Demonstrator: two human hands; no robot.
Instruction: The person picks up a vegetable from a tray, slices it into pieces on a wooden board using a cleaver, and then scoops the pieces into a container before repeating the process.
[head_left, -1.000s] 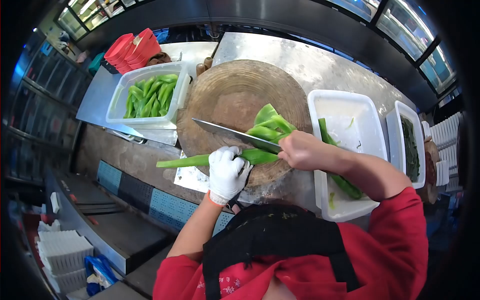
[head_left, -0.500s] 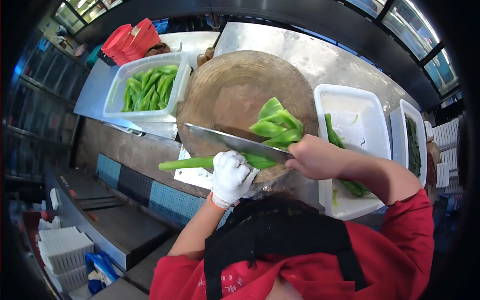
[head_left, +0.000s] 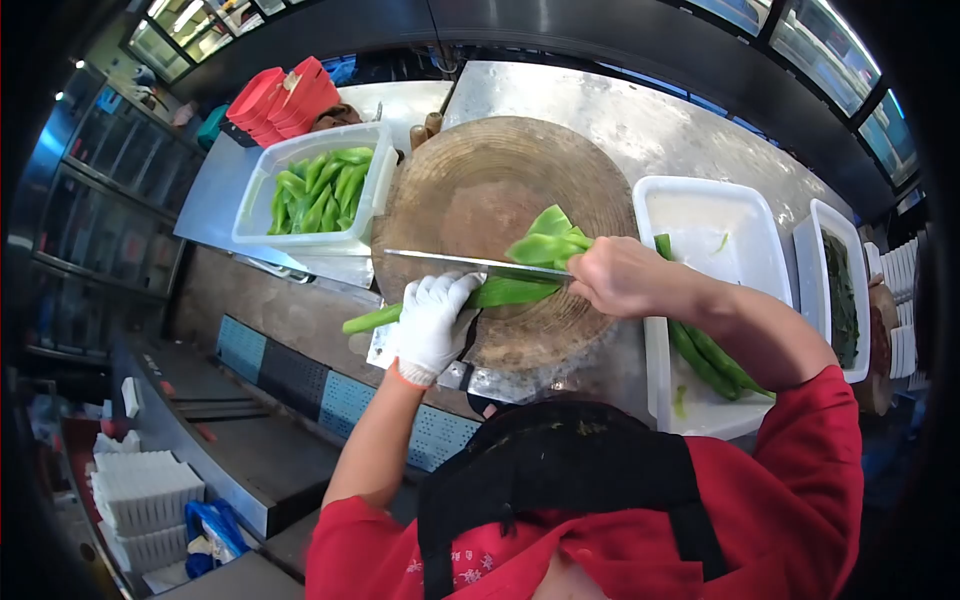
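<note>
My left hand (head_left: 432,322), in a white glove, is closed around a long green stalk (head_left: 512,291) lying across the near side of the round wooden chopping block (head_left: 480,165). The stalk's thin end sticks out to the left past the glove. My bare right hand (head_left: 612,276) grips the handle end of a large knife, its fingers hiding the handle. The knife's blade (head_left: 440,258) points left over the block, just beyond the stalk and near the gloved fingers. Cut green pieces (head_left: 547,238) lie behind the blade, partly hidden by it and my right hand.
A clear tub (head_left: 245,222) of green pieces stands left of the block, with red baskets (head_left: 300,98) behind it. To the right, a white tub (head_left: 780,235) holds long stalks. Farther right stands a narrower tub (head_left: 812,280) with dark leaves.
The camera view has shifted slightly. Both hands have moved up in the view, and the blade now lies more level. The stalk is tilted more, its left end lower.
</note>
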